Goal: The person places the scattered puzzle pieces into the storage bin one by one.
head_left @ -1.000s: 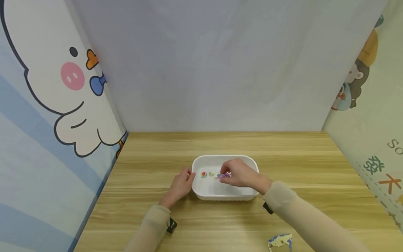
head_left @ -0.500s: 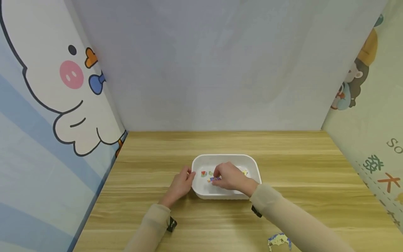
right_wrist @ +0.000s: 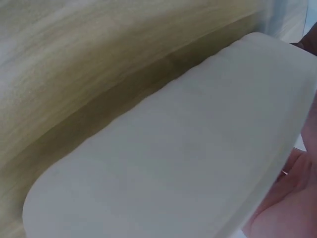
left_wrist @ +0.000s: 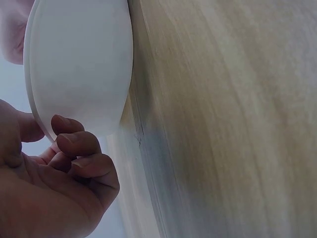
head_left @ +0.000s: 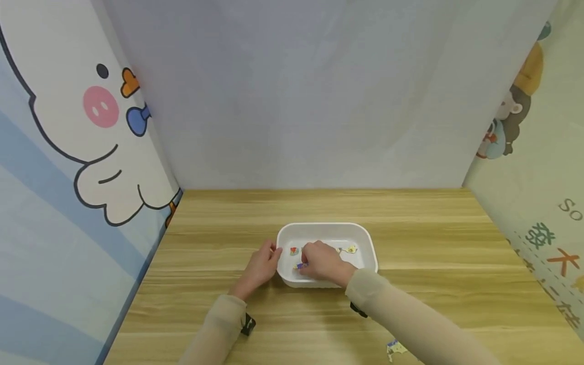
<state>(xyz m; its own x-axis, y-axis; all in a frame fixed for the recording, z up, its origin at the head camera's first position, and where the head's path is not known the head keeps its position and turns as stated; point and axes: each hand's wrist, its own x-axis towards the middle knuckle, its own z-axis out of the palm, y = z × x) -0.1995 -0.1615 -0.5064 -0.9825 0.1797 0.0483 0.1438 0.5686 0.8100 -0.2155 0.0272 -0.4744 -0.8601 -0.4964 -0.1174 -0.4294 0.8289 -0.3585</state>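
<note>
A white plastic tub (head_left: pixel 326 226) with rounded corners rests on the table, small colourful flat pieces on its floor. My left hand (head_left: pixel 260 264) grips its left end, thumb at the rim and fingers curled against the outer wall in the left wrist view. Inside the tub, my right hand (head_left: pixel 321 261) pinches a small blue and yellow flat piece (head_left: pixel 299 265) low near the front left corner. Beyond the fingers lies a red and green piece (head_left: pixel 294 251); a yellow piece (head_left: pixel 352 249) is to the right. The tub's wall hides the right fingertips in the right wrist view.
A torn-looking cream and blue scrap (head_left: pixel 396 348) lies at the table's front, partly behind the right sleeve. The wood-grain table (head_left: pixel 228 218) meets a grey backdrop (head_left: pixel 292 101), with printed cartoon panels on both sides.
My right hand has moved left and nearer inside the tub, taking the blue and yellow piece along. The yellow piece at the right has come into view. My left hand stays at the rim.
</note>
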